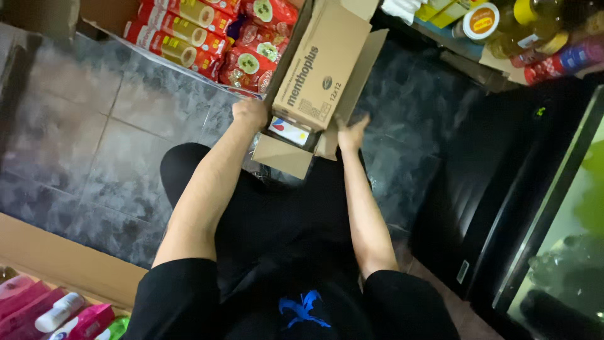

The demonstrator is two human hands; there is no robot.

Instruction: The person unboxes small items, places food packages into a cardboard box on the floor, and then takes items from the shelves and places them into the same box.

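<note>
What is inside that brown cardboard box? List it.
Through the open end of the cardboard box, between the left hand and right hand, one white packet shows. The walls hide the rest.
</note>
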